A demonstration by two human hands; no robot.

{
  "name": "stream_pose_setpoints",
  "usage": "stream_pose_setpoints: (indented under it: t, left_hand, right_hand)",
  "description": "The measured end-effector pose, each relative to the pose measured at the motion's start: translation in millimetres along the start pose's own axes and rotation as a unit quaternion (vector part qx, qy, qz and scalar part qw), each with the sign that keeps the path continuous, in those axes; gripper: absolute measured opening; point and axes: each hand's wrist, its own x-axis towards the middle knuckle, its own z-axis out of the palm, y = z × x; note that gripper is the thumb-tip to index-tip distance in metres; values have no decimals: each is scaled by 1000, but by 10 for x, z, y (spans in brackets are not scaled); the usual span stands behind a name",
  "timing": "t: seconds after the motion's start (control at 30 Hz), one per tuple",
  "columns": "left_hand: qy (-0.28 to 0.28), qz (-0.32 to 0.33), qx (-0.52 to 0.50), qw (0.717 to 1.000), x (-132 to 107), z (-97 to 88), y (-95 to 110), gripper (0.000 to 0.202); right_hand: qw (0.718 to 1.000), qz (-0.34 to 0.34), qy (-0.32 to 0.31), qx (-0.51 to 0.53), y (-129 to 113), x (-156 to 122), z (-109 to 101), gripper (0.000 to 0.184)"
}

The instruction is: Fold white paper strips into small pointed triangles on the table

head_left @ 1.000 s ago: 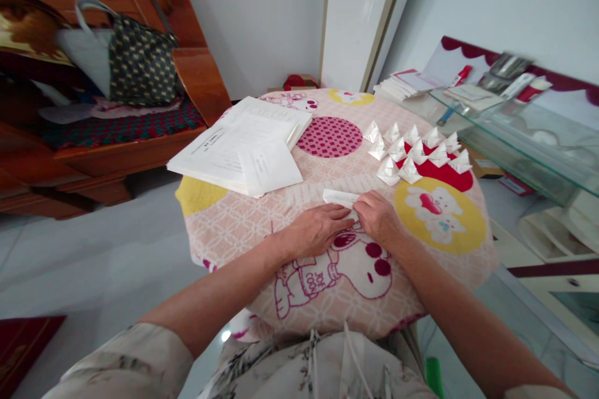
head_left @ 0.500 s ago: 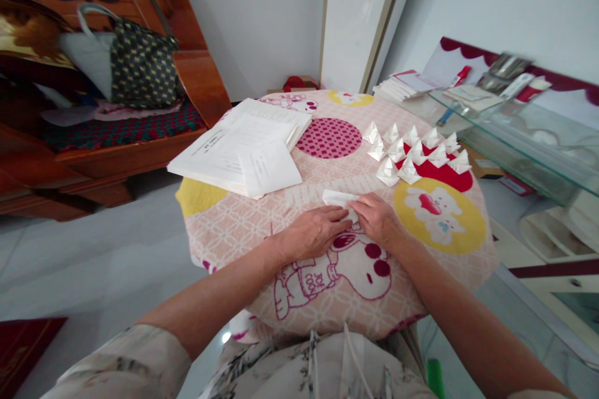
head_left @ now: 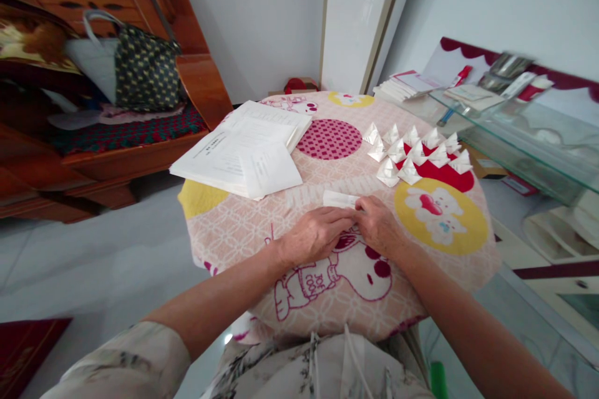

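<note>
Both hands meet over a small folded piece of white paper (head_left: 340,199) near the front of the table. My left hand (head_left: 318,234) lies across its near side with the fingers together, the tips hidden against the other hand. My right hand (head_left: 378,223) pinches the paper's right end between thumb and fingers. Only the far strip of the paper shows; the rest is under the hands. To the right, several folded white paper boats (head_left: 409,171) stand in rows. A stack of printed paper sheets (head_left: 210,149) lies at the left, with a loose sheet (head_left: 270,169) on top.
A patterned cloth (head_left: 238,224) covers the round table. At the right is a glass shelf (head_left: 538,143) with a stack of papers (head_left: 402,87). A wooden bench (head_left: 201,84) on the left carries a dark patterned bag (head_left: 147,68).
My left hand has slid slightly right, its fingers now against my right hand. My right hand's fingers have curled in closer on the paper. The boats and the stack stay put.
</note>
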Motion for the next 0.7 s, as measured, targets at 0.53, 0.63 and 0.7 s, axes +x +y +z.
stream_pose_setpoints:
  t: [0.53,0.63,0.7]
  left_hand:
    - [-67,-72,77,992,-4,125,-30,47]
    - [-71,-66,54,994,-1,123,-47,50]
    - [-73,-75,46,993,-8,128,-59,50]
  right_hand:
    - [1000,3,-12,-13,-28,-13,-40,29]
    - [1000,6,-16,-11,-23,-17,-28,27]
    - [1000,6,-14,-16,-27,-20,-25,28]
